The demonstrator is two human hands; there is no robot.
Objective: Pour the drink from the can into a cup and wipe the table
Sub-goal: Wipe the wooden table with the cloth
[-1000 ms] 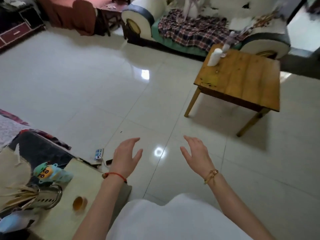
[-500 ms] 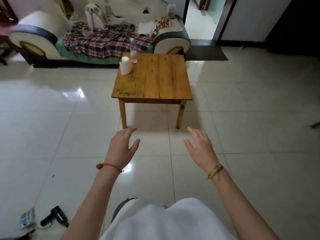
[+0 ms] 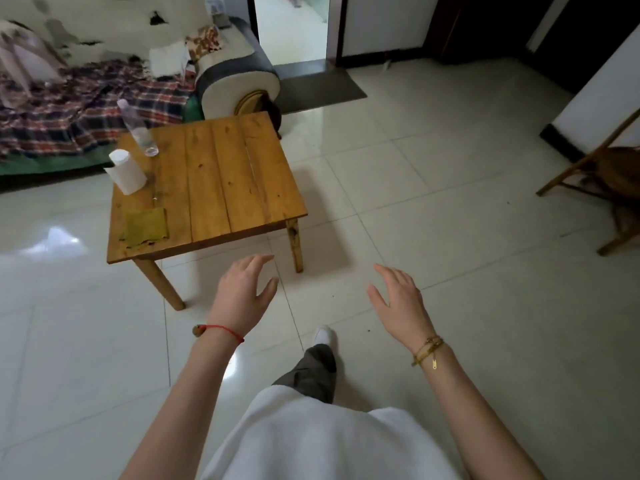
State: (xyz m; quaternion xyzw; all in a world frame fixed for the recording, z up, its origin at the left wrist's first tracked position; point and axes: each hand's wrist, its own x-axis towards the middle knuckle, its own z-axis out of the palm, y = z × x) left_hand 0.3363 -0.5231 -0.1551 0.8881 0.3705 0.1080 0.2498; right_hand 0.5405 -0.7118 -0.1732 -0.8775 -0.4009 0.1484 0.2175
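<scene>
While both the left hand [image 3: 242,292] and the right hand [image 3: 401,306] hover spread and empty over the floor, the wooden table [image 3: 221,181] carries a green cloth [image 3: 145,227] at its near-left corner, then a white cup [image 3: 125,172] and clear bottle [image 3: 138,129] toward its far-left corner.

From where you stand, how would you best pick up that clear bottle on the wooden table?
Probably around its middle, from the near side: the clear bottle stands upright at the table's far left corner, its body narrow enough for one hand, with the white cup just in front.
</scene>
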